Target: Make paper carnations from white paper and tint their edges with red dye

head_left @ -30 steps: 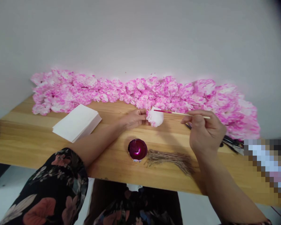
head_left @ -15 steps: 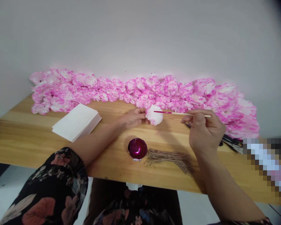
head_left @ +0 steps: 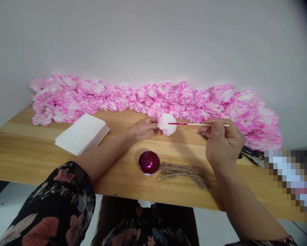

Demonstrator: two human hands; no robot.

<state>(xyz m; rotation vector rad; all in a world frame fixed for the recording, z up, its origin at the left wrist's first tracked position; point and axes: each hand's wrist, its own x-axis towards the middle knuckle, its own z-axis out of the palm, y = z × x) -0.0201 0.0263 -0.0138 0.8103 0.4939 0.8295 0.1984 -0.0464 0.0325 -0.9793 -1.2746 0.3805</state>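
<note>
Pinching a pink-edged white flower (head_left: pixel 171 130) near the frame's centre with my left hand (head_left: pixel 144 130), I grip a magenta-ended stick (head_left: pixel 194 124) in my right hand (head_left: pixel 222 143), right of centre.

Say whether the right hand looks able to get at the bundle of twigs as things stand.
Probably yes: nothing covers the bundle of twigs, and the right hand is near, though it holds a magenta-tipped stick.
</note>
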